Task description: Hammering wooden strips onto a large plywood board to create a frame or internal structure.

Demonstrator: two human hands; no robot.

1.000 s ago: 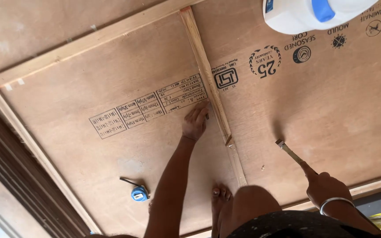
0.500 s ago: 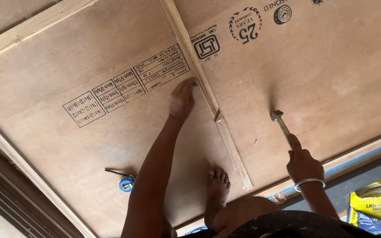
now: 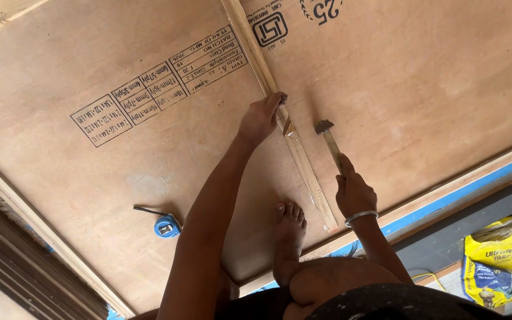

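Item 1: dark slatted boards (image 3: 13, 261) along the far left edge, beside the pale wooden edging (image 3: 37, 225) of the plywood sheet (image 3: 120, 172) I sit on
Item 2: blue tape measure (image 3: 166, 226) lying on the sheet, well apart from both hands, a short dark strap trailing from it
Item 3: my left hand (image 3: 260, 120), arm stretched forward, fingertips pressed on the thin wooden strip (image 3: 303, 172) that runs across the sheet; fingers curled down onto it, not wrapped around
Item 4: my bare foot (image 3: 290, 228) flat on the sheet, just beside the strip's near end
Item 5: hammer (image 3: 329, 142), head near the strip just beside my left fingertips
Item 6: my right hand (image 3: 354, 192), closed around the hammer handle, metal bangle (image 3: 361, 217) at the wrist
Item 7: yellow bag (image 3: 502, 258) on the floor at far right, past the blue-edged border (image 3: 440, 204)
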